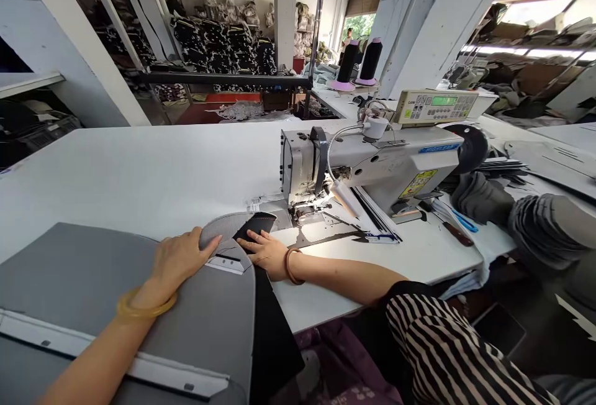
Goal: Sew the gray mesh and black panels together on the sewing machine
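A large grey fabric panel point(112, 262) with white strips sewn across it lies over the left front of the table, and its far edge is curled up. My left hand point(181, 257) grips that curled part, with the thumb stretched along it and some fingertips hidden. My right hand point(266, 252) rests with spread fingers on a black fabric piece point(261, 223) that shows a stitched edge. Just beyond my right hand stands a sewing machine point(367, 159). Its lit needle area is apart from the fabric, and neither hand touches the machine.
Narrow strips point(377, 215) lean by the machine. A screwdriver point(459, 234) and blue-handled scissors point(464, 221) lie to the right, near stacked grey pieces point(540, 231). Black thread cones point(371, 62) stand behind. The white table point(116, 175) stretches left; its front edge is near me.
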Demonstrator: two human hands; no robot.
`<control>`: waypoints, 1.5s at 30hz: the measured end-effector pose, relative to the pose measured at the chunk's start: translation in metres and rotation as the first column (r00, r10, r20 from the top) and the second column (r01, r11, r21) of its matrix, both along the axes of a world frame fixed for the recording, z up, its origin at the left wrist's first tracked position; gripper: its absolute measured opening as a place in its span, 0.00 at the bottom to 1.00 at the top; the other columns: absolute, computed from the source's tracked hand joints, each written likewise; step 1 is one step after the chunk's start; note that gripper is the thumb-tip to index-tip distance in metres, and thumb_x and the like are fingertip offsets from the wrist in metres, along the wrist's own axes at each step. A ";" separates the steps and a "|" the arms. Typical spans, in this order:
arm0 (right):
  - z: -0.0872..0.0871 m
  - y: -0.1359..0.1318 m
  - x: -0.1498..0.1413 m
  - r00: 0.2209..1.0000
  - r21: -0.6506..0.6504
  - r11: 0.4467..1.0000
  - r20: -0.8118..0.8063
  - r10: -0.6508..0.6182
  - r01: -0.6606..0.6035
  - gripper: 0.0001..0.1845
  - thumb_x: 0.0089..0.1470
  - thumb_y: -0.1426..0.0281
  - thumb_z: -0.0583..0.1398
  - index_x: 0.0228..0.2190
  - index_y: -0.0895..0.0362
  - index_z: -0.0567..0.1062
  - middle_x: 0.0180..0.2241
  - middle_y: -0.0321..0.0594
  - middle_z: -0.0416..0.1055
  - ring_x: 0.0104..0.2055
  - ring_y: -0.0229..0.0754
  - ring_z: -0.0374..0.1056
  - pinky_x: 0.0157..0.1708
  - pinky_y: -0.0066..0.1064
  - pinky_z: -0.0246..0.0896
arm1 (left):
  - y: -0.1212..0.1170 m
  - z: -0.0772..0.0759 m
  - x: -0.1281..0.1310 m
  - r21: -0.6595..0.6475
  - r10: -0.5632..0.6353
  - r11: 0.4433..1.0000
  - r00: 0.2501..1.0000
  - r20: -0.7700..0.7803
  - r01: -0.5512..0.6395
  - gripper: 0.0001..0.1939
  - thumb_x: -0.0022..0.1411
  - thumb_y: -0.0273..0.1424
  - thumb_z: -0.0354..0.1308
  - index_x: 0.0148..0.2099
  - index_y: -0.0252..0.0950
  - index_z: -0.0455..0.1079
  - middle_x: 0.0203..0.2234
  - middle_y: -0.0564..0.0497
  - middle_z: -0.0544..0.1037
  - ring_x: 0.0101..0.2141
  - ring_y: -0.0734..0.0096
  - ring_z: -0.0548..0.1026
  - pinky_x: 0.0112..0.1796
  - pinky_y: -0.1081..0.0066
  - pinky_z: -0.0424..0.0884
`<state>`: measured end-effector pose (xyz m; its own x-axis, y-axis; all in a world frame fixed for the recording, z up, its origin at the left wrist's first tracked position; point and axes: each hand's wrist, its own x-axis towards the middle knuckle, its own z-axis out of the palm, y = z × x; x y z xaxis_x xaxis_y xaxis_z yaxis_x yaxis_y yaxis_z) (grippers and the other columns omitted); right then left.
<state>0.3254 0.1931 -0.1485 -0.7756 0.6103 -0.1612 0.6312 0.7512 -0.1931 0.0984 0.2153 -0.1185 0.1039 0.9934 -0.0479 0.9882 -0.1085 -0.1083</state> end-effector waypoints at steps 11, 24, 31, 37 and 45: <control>-0.010 0.003 0.036 0.924 -0.204 0.921 -0.267 0.273 -0.331 0.23 0.62 0.66 0.56 0.57 0.54 0.72 0.67 0.47 0.58 0.73 0.55 0.41 0.69 0.64 0.32 | 0.025 0.091 0.003 0.189 -0.458 0.812 0.803 -0.381 0.553 0.42 0.64 0.66 0.33 0.24 0.37 0.69 0.18 0.48 0.70 0.28 0.62 0.70 0.37 0.63 0.64; -0.017 -0.032 0.079 0.784 -0.121 0.879 -0.519 0.340 -0.461 0.16 0.59 0.68 0.55 0.45 0.54 0.80 0.51 0.47 0.75 0.60 0.51 0.62 0.68 0.55 0.39 | -0.005 0.021 0.098 0.036 -0.544 0.839 0.834 0.088 0.543 0.30 0.72 0.49 0.42 0.33 0.33 0.74 0.24 0.46 0.76 0.33 0.60 0.76 0.48 0.52 0.64; -0.017 -0.033 0.079 0.775 -0.143 0.883 -0.555 0.303 -0.448 0.18 0.61 0.65 0.56 0.48 0.53 0.80 0.50 0.43 0.77 0.58 0.49 0.65 0.64 0.48 0.49 | 0.032 0.031 0.132 -0.184 -0.641 0.757 0.768 -0.022 0.627 0.28 0.72 0.47 0.43 0.41 0.28 0.73 0.42 0.40 0.78 0.50 0.59 0.72 0.55 0.55 0.63; -0.018 -0.032 0.082 0.781 -0.111 0.883 -0.527 0.336 -0.455 0.18 0.61 0.65 0.58 0.50 0.52 0.79 0.55 0.43 0.73 0.61 0.48 0.61 0.65 0.47 0.45 | -0.013 0.032 0.124 -0.058 -0.593 0.802 0.804 0.044 0.595 0.19 0.71 0.27 0.39 0.41 0.32 0.72 0.42 0.42 0.77 0.46 0.61 0.75 0.46 0.62 0.72; -0.017 -0.033 0.084 0.796 -0.039 0.880 -0.446 0.408 -0.473 0.24 0.59 0.73 0.56 0.55 0.53 0.75 0.55 0.45 0.73 0.60 0.49 0.62 0.64 0.48 0.48 | -0.038 -0.003 0.098 -0.012 -0.665 0.736 0.725 0.180 0.677 0.21 0.72 0.27 0.39 0.56 0.30 0.70 0.58 0.37 0.71 0.62 0.52 0.66 0.59 0.50 0.68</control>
<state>0.4091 0.1599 -0.1656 -0.9671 0.1817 0.1781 0.0747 0.8719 -0.4839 0.1960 0.1774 -0.1218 0.7542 0.6554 -0.0408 0.6565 -0.7508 0.0728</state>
